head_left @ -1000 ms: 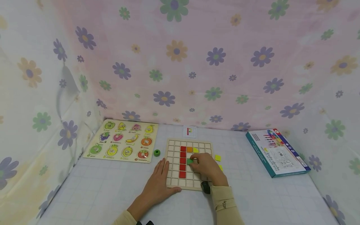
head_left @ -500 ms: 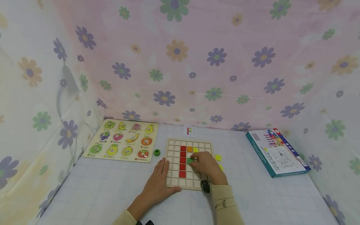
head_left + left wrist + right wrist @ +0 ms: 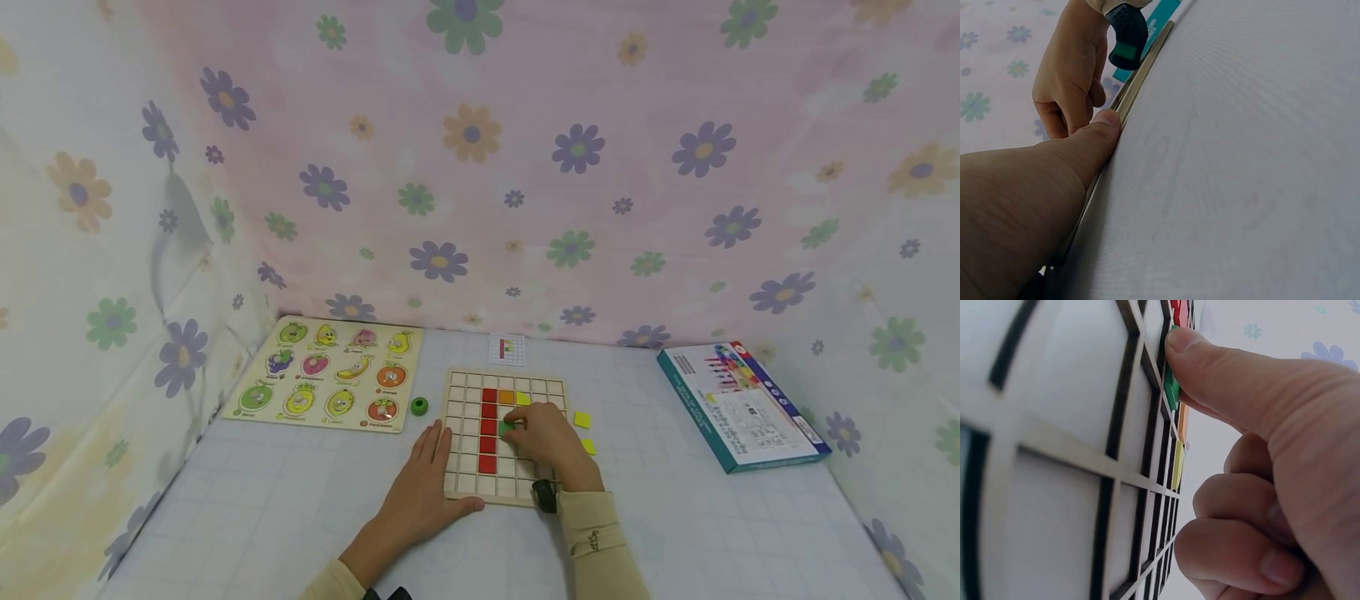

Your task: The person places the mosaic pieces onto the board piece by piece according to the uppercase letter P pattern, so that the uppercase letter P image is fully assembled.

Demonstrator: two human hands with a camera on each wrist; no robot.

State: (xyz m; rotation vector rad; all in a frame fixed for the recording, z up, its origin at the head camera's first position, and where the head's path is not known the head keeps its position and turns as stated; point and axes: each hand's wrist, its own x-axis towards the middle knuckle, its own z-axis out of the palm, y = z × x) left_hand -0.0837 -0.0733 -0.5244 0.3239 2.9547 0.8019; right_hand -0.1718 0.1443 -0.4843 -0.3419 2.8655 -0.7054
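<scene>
The wooden grid board [image 3: 465,485] lies flat on the table. A column of several red tiles [image 3: 487,427] sits in it, with an orange tile [image 3: 507,397] and a yellow tile [image 3: 522,399] beside the top red one. My right hand [image 3: 553,435] pinches a green tile [image 3: 506,428] between thumb and finger over the cell right of the middle red tile. In the right wrist view this green tile [image 3: 1171,390] is tilted at the grid. My left hand [image 3: 423,483] rests with straight fingers along the board's left edge, its thumb [image 3: 1100,128] against the front edge.
Two loose yellow tiles, one [image 3: 582,419] farther back, lie right of the board. A pattern card [image 3: 507,350] lies behind it. At left are a green bead [image 3: 419,406] and a fruit puzzle board [image 3: 311,423]. A flat box [image 3: 742,408] lies at right.
My right hand has shifted very slightly left and back, still pinching the green tile at the same cell. More of the nearer loose yellow tile shows. My left hand stays put.
</scene>
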